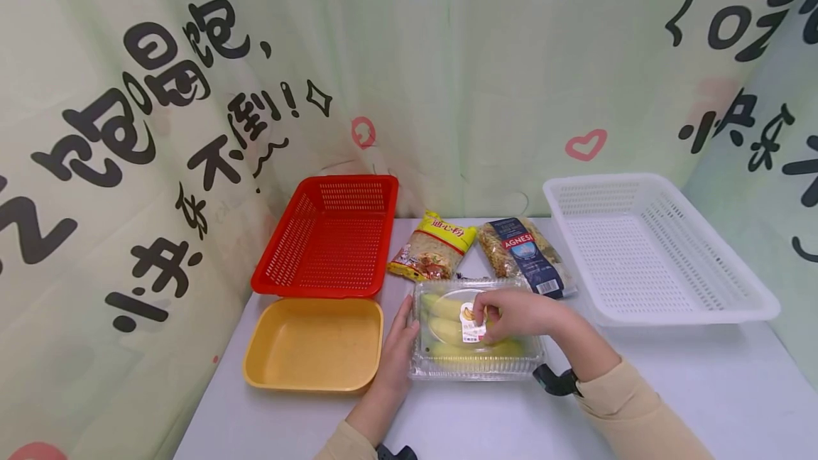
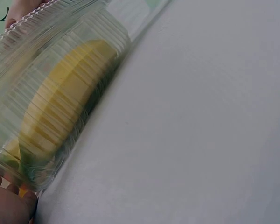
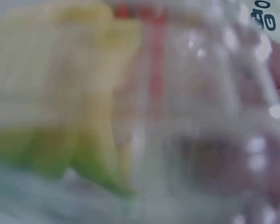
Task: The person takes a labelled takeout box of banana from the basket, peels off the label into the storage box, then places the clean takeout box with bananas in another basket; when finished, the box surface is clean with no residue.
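Note:
A clear plastic clamshell box (image 1: 447,368) of yellow bananas (image 2: 67,88) rests on the table, its lid closed. A white label (image 1: 472,332) with a small banana picture and a pink-red patch is stuck on the lid. My left hand (image 1: 397,346) lies along the box's left side, fingers fairly straight against the plastic. My right hand (image 1: 514,314) reaches over the lid from the right, fingers curled, thumb and forefinger pinching at the label's right edge. The right wrist view is blurred; bananas with green ends (image 3: 84,154) show through the plastic.
Behind the box lie a yellow noodle packet (image 1: 431,250) and a bag of Agnesi pasta (image 1: 524,254). At left stand a red basket (image 1: 322,247) and a yellow tub (image 1: 313,346). A white basket (image 1: 645,261) stands at right. Printed curtains hang behind.

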### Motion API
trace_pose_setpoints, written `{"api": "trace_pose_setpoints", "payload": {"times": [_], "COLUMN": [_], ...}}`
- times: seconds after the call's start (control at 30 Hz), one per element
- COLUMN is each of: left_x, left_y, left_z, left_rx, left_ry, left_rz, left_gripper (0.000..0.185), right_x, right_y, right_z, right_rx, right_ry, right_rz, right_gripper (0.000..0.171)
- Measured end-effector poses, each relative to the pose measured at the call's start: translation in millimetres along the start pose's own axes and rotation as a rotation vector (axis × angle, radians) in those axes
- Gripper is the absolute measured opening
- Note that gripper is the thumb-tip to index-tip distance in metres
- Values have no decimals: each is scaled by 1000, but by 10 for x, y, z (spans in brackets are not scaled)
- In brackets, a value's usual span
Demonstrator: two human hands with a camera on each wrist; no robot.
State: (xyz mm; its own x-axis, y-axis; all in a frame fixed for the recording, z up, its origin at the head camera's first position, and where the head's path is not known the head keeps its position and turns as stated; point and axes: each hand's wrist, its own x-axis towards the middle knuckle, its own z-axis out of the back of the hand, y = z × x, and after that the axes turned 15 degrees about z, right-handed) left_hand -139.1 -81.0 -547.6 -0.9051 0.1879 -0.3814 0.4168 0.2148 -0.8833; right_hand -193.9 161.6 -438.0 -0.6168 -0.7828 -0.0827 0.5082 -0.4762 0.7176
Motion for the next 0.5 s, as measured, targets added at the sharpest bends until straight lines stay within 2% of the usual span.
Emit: {"api": "trace_pose_setpoints", "payload": {"times": [0.17,0.3,0.5], "left_x": [-2,-4,-8], "left_y": [-3,-4,-5], "left_z": [-3,-2,-4], "left_rx": [3,7,17], "left_ry": [-3,-5,-7], "left_rz": [-3,0,-4], "left_gripper": [61,61,60], "right_x": [1,-1,11], "right_y": [-23,-30,-32], "right_z": [-23,-36,-55], "right_rx": [2,-3,-6], "right_ry": [10,12,30], "right_rz": [2,6,67], "right_gripper": [12,12,12]}}
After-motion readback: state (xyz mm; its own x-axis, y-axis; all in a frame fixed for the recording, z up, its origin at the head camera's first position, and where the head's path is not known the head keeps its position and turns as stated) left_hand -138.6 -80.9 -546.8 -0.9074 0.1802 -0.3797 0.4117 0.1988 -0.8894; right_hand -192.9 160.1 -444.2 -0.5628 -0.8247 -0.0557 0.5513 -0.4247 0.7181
